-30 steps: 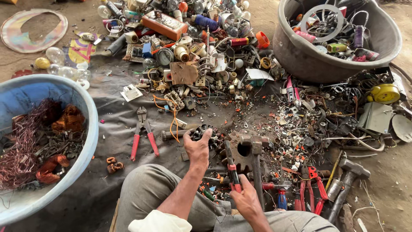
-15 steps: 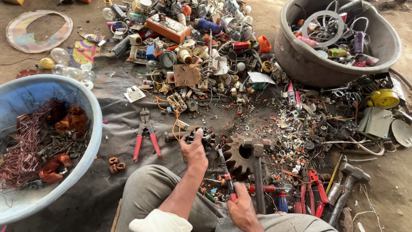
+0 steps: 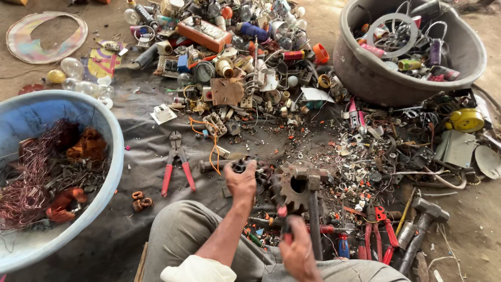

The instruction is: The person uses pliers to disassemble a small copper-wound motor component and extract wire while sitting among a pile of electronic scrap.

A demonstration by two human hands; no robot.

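A grey cloth (image 3: 141, 156) covers the ground in front of the seated person, and its barest stretch lies at the near left, between the person's knee and the blue plastic basin (image 3: 112, 151). Only the red-handled pliers (image 3: 176, 162) and a few small copper coils (image 3: 141, 201) lie there. Far and right, a dense heap of scrap parts (image 3: 245, 57) crowds the cloth, leaving little open room.

The blue basin at the left holds tangled reddish copper wire (image 3: 31, 183) and orange-brown windings. The grey round tub (image 3: 365, 73) at the far right holds rings, wires and small coloured pieces.

The left hand (image 3: 241, 183) is closed around a small dark round motor part (image 3: 245, 166), which rests on the cloth near the middle, just left of a rusty toothed gear wheel (image 3: 292, 188). The right hand (image 3: 298, 250), nearer and to the right, is clenched on the red-and-black handle of a thin tool (image 3: 282, 211) whose tip points toward the motor part. A long-handled hammer (image 3: 313, 209) lies across the gear wheel. More red-handled cutters (image 3: 378, 230) and another hammer (image 3: 425, 222) lie at the near right.
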